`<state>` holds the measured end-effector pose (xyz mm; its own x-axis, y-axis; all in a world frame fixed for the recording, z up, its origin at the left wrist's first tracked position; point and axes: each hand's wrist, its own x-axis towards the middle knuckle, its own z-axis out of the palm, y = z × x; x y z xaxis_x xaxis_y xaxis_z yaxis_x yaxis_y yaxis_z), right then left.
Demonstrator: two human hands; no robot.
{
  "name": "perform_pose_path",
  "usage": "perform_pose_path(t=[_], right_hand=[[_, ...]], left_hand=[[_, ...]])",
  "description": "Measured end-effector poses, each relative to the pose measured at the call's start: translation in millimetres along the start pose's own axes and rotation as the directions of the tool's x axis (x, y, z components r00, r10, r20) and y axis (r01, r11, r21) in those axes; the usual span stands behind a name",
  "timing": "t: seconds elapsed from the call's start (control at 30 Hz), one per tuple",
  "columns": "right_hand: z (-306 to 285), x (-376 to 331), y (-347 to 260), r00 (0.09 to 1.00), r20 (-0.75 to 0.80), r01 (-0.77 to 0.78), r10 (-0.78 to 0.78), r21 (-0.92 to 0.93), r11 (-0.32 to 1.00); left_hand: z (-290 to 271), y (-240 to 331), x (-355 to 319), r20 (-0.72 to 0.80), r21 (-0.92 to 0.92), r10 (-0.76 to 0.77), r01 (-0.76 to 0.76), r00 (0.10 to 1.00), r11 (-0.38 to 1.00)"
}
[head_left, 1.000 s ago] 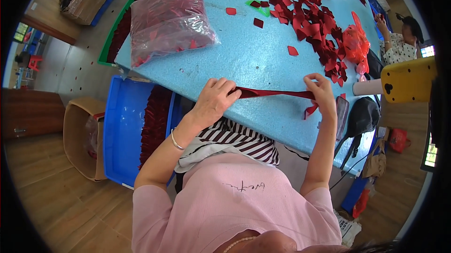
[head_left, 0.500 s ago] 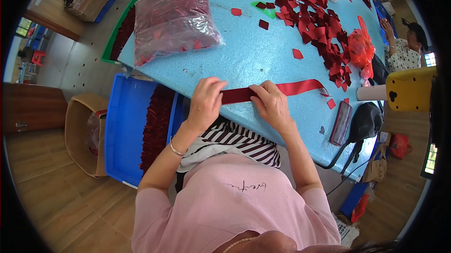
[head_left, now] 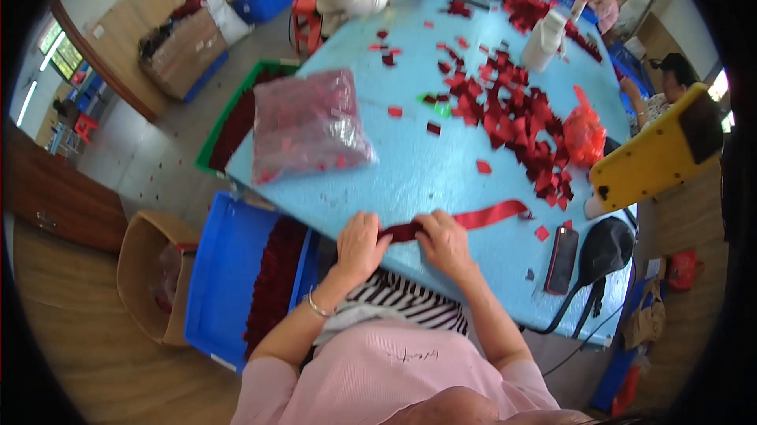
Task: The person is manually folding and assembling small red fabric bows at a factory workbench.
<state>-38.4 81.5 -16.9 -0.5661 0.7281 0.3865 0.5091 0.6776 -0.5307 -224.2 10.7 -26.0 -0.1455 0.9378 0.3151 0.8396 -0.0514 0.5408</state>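
Observation:
Close to the near edge of the blue table (head_left: 394, 157), a dark red velvet ribbon (head_left: 493, 214) is stretched between my two hands. My left hand (head_left: 360, 247) pinches its left end, and my right hand (head_left: 444, 245) grips it a short way along, fingers curled. The short span between the hands looks bunched and dark. Past my right hand, the ribbon's brighter red tail lies on the table and curls at its tip. A clear plastic bag (head_left: 311, 129) packed with red pieces lies up and left of my hands.
Loose red fabric pieces (head_left: 505, 102) spread over the table's right half, near a white bottle (head_left: 542, 42) and red plastic bag (head_left: 583, 135). A phone (head_left: 561, 261) and black bag (head_left: 605, 250) lie right. A blue bin (head_left: 225, 267) stands below left. Other people sit around the table.
The view has tilted up, showing more of the far table and a person there. My hands have drawn closer together, and the ribbon between them has gone from flat to bunched.

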Motion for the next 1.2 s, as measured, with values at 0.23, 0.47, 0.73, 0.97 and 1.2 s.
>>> perform_pose_path(t=[0.23, 0.47, 0.73, 0.97, 1.2], right_hand=[[-112, -70, -77, 0.996, 0.086, -0.034, 0.038, -0.047, 0.998], [-132, -78, -99, 0.968, 0.114, 0.193, -0.222, 0.223, 0.956], [-136, -98, -112, 0.982, 0.154, 0.046, -0.109, 0.365, 0.930], [-124, -109, -120, 0.986, 0.162, -0.113, 0.041, 0.464, 0.879], [-72, -68, -65, 0.971, -0.235, 0.100, -0.037, 0.260, 0.960]], left_hand=[[-72, 123, -62, 0.098, -0.252, 0.069, -0.042, 0.993, 0.967], [-83, 158, -83, -0.010, -0.292, 0.203, -0.197, 0.979, 0.936], [-76, 156, -111, 0.132, -0.611, -0.042, 0.115, 0.990, 0.783], [-67, 153, -128, 0.464, -0.877, -0.185, 0.479, 0.866, 0.044], [-14, 105, -77, 0.424, -0.905, -0.244, 0.418, 0.872, -0.079]])
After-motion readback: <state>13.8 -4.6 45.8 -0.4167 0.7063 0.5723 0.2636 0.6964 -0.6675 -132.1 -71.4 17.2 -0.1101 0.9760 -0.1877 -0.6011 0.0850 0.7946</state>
